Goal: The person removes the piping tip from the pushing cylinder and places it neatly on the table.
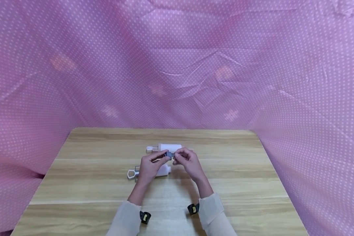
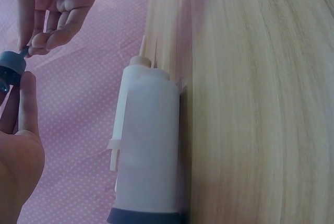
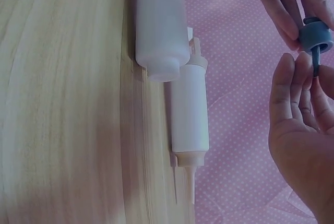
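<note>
A small blue-grey cap (image 1: pixel 169 155) with a thin stem (image 3: pixel 315 59) is held above the table between both hands. My left hand (image 1: pixel 148 165) grips the cap's body between thumb and fingers. Fingertips of my right hand (image 1: pixel 190 163) pinch the end of the stem, which points toward that hand. Below the left hand lies a white bottle-like cylinder (image 1: pixel 163 170) with a short neck on the right and a white loop handle (image 1: pixel 131 174) on the left. Beyond the hands, another white cylinder (image 3: pixel 190 109) lies on its side, with a thin nozzle at one end.
A light wood table (image 1: pixel 85 190) carries everything. Pink dotted cloth (image 1: pixel 177 82) hangs behind it and down both sides. Each wrist wears a small black camera, seen at the left wrist camera (image 1: pixel 145 217) and right wrist camera (image 1: pixel 193 209).
</note>
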`<state>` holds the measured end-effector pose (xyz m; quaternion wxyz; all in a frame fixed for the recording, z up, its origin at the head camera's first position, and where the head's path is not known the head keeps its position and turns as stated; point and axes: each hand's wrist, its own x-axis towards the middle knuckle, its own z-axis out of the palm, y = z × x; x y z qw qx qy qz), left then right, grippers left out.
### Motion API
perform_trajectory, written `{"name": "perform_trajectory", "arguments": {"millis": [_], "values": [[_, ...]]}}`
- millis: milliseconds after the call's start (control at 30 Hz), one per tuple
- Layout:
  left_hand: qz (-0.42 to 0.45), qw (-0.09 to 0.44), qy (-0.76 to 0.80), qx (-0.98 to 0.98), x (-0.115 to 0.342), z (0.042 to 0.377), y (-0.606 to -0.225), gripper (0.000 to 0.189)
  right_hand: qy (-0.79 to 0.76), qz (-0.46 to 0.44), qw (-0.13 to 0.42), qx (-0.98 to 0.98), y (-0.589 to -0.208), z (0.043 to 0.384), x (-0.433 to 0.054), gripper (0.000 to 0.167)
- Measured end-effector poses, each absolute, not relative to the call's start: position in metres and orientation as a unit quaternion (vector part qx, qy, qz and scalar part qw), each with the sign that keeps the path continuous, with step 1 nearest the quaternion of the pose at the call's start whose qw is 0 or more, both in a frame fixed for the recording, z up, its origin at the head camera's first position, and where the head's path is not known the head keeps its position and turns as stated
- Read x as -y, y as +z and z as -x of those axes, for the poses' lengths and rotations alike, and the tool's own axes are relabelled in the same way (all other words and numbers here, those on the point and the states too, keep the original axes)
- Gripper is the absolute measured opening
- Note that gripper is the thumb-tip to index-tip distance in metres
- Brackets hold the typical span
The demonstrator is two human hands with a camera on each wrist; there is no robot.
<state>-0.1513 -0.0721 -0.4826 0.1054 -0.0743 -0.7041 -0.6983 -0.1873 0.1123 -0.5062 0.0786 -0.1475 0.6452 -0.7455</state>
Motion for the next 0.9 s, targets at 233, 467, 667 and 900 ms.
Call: {"name": "perform_trajectory", "arguments": {"millis": [233,467,667,900], "values": [[0.073,0.113,-0.694,0.707,0.072,0.152,-0.485,0.026,-0.744,0.154,0.077,-0.646,-0.507,0.187,-0.111,0.018],[0.057,0.1,-0.686,0.718,0.071,0.153,-0.485,0.026,-0.744,0.155,0.076,-0.646,-0.505,0.187,-0.111,0.017],[0.061,0.095,-0.689,0.716,0.069,0.151,-0.481,0.026,-0.75,0.148,0.081,-0.64,-0.504,0.187,-0.11,0.014],[0.067,0.09,-0.686,0.719,0.068,0.155,-0.49,0.028,-0.75,0.142,0.081,-0.641,-0.504,0.186,-0.111,0.014]]}}
